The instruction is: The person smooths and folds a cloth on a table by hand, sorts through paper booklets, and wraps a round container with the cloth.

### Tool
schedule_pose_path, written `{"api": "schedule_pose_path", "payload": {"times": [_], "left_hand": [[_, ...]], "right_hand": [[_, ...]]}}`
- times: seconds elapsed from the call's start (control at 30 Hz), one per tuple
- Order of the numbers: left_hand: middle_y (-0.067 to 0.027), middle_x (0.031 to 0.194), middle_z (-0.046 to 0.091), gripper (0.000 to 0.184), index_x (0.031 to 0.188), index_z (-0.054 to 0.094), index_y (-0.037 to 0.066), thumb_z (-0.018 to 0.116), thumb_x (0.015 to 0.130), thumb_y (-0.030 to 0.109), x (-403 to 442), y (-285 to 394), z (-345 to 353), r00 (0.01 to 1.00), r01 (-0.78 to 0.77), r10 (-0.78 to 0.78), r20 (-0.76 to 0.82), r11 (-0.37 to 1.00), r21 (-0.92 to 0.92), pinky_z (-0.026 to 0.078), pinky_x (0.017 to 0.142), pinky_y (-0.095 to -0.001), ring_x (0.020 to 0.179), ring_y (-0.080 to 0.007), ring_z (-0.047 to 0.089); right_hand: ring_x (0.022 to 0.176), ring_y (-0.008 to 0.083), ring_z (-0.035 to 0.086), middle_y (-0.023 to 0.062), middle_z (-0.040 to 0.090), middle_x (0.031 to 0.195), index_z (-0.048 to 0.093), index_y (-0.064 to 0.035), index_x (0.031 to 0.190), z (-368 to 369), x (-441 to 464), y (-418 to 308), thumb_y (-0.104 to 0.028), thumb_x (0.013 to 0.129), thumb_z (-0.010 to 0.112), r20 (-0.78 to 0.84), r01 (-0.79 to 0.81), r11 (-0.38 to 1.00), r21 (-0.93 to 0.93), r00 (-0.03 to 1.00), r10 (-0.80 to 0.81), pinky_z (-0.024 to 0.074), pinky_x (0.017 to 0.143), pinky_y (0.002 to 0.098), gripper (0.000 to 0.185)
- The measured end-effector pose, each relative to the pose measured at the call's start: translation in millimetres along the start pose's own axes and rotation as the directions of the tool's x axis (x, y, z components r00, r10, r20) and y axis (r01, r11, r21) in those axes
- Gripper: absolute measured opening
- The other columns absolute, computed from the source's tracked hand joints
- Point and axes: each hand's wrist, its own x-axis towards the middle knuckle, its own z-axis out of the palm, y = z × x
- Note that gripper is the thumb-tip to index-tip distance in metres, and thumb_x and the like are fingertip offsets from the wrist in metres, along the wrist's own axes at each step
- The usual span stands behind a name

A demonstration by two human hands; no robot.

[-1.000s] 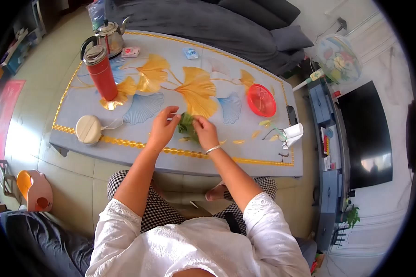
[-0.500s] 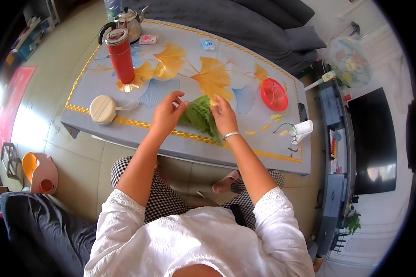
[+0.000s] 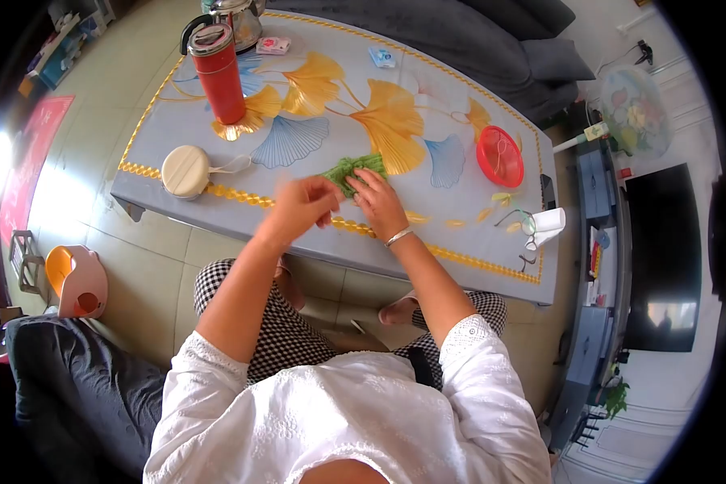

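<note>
A green, crinkled cloth (image 3: 348, 168) lies bunched on the near side of the table, smaller than before. My right hand (image 3: 379, 206), with a silver bangle at the wrist, rests its fingers over the cloth's right part and holds it. Just left of the cloth is my left hand (image 3: 302, 211), a little blurred. Its fingers are curled together, and I cannot make out whether anything is between them. The right hand's palm side and the cloth under it are hidden.
On the patterned tablecloth (image 3: 298, 194) stand a red thermos (image 3: 220, 81), a metal kettle (image 3: 246, 24), a round cream container (image 3: 186, 171) and a red basket (image 3: 500, 156). Glasses (image 3: 527, 223) lie by a white cup (image 3: 547, 223) at the right.
The green cloth has gone from spread and hanging toward me to a compact bunch. My left hand has moved down and curled its fingers; my right hand now lies over the cloth.
</note>
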Motion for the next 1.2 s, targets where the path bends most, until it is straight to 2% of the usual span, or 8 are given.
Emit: {"api": "schedule_pose_path", "payload": {"times": [0.17, 0.37, 0.5, 0.57, 0.63, 0.8, 0.97, 1.2], "left_hand": [[-0.0133, 0.096, 0.066, 0.022, 0.103, 0.061, 0.001, 0.049, 0.098, 0.019, -64, -84, 55, 0.8, 0.589, -0.4, 0.446, 0.384, -0.712, 0.054, 0.084, -0.0391, 0.088, -0.0232, 0.065], [-0.0162, 0.111, 0.062, 0.032, 0.109, 0.057, 0.0, 0.043, 0.102, 0.028, -65, -118, 65, 0.785, 0.215, -0.619, 0.029, 0.228, -0.95, 0.054, 0.093, -0.045, 0.104, -0.0269, 0.062], [-0.0149, 0.111, 0.063, 0.036, 0.11, 0.056, 0.005, 0.037, 0.104, 0.034, -63, -120, 62, 0.718, 0.318, -0.678, 0.157, 0.12, -0.941, 0.055, 0.091, -0.0435, 0.1, -0.0287, 0.064], [-0.0086, 0.095, 0.064, 0.036, 0.102, 0.059, 0.01, 0.037, 0.104, 0.039, -72, -109, 69, 0.752, 0.272, -0.649, 0.114, 0.148, -0.951, 0.057, 0.078, -0.0363, 0.087, -0.0237, 0.065], [0.0004, 0.069, 0.053, 0.038, 0.082, 0.055, 0.016, 0.039, 0.104, 0.043, -84, -144, 64, 0.721, 0.257, -0.641, 0.263, -0.105, -0.961, 0.047, 0.053, -0.0296, 0.059, -0.015, 0.054], [0.0052, 0.058, 0.029, 0.042, 0.069, 0.039, 0.018, 0.04, 0.106, 0.038, -84, -69, 69, 0.808, 0.452, -0.475, 0.349, 0.119, -0.884, 0.022, 0.042, -0.0264, 0.047, -0.0096, 0.025], [0.0049, 0.059, 0.027, 0.038, 0.072, 0.038, 0.017, 0.042, 0.106, 0.035, -7, 11, 92, 0.882, 0.407, -0.417, 0.219, 0.437, -0.802, 0.019, 0.042, -0.0251, 0.048, -0.0089, 0.022], [0.006, 0.058, 0.026, 0.031, 0.07, 0.037, 0.018, 0.048, 0.099, 0.023, 104, 56, 149, 0.917, 0.398, -0.291, 0.274, 0.593, -0.701, 0.018, 0.041, -0.0251, 0.048, -0.0076, 0.022]], "right_hand": [[0.125, 0.0324, 0.05, 0.0131, 0.059, 0.13, 0.064, -0.0039, 0.122, 7, -18, -10, -0.005, 0.088, 0.058, -0.113, 0.055, 0.994, -0.092, 0.991, -0.066, 0.0422, 0.104, 0.0417, 0.034], [0.111, 0.0278, 0.055, 0.0088, 0.062, 0.116, 0.068, -0.0052, 0.113, 24, -75, -65, -0.006, 0.081, 0.056, -0.002, 0.19, 0.981, -0.024, 0.982, -0.191, 0.0445, 0.1, 0.0402, 0.034], [0.105, 0.0282, 0.058, 0.0099, 0.063, 0.11, 0.069, -0.0044, 0.11, 28, -98, -109, -0.004, 0.088, 0.059, 0.125, -0.057, 0.893, 0.446, 0.992, 0.001, 0.0478, 0.093, 0.0364, 0.024], [0.096, 0.0253, 0.06, 0.009, 0.064, 0.107, 0.069, -0.0057, 0.112, 17, -96, -110, -0.003, 0.091, 0.059, 0.096, -0.135, 0.841, 0.524, 0.99, 0.099, 0.0494, 0.085, 0.0321, 0.023], [0.087, 0.0206, 0.06, 0.0079, 0.064, 0.105, 0.069, -0.0074, 0.115, -10, -85, -106, -0.003, 0.092, 0.058, 0.107, -0.311, 0.701, 0.642, 0.941, 0.32, 0.0485, 0.079, 0.0291, 0.026], [0.094, 0.0223, 0.06, 0.0071, 0.065, 0.111, 0.069, -0.0088, 0.117, -73, -62, -50, -0.005, 0.092, 0.058, -0.371, -0.064, 0.939, 0.337, 0.908, 0.195, 0.0494, 0.08, 0.0316, 0.027], [0.129, 0.0254, 0.047, 0.007, 0.054, 0.137, 0.06, -0.0111, 0.128, -35, -95, 10, -0.024, 0.095, 0.058, -0.124, 0.003, 0.931, -0.365, 0.991, -0.051, 0.0394, 0.104, 0.0398, 0.036], [0.133, 0.024, 0.043, 0.0061, 0.054, 0.136, 0.058, -0.0128, 0.129, -35, -100, 12, -0.032, 0.092, 0.059, -0.069, -0.082, 0.927, -0.365, 0.996, 0.061, 0.0377, 0.104, 0.0432, 0.042]]}}
